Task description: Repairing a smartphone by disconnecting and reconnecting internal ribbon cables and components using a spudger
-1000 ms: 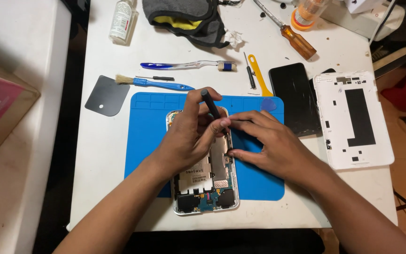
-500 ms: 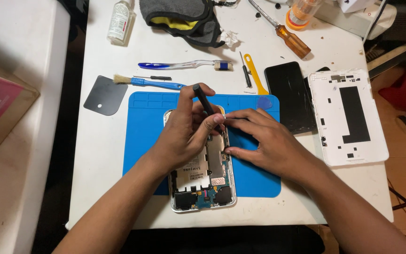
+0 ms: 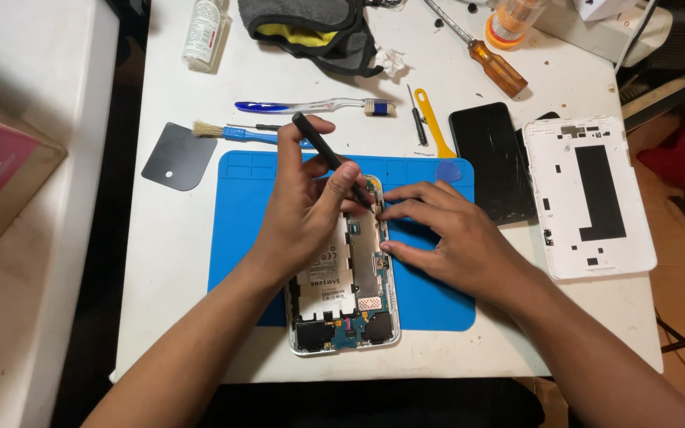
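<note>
Two of our hands worked over a white table, where a blue mat lay under an opened tablet with its back off. The tablet sat at the middle of the mat, its lower end just past the mat's near edge, circuit boards and a white battery bared. Beside it to the right lay the white back cover and a black screen panel. Farther back we saw a grey cloth pouch, an orange-handled screwdriver, a toothbrush, a small blue brush, a yellow pry tool and a dark scraper card.

We judged the tablet light and flat but fragile: the bare boards and thin connectors would not bear pressing, so the stiff outer frame was the place to steady it.

Our left hand was closed around a slim black spudger, held like a pen, its tip angled down into the tablet's upper edge. Our right hand lay flat, palm down, fingers loosely spread, fingertips resting against the tablet's right rim and gripping nothing.
</note>
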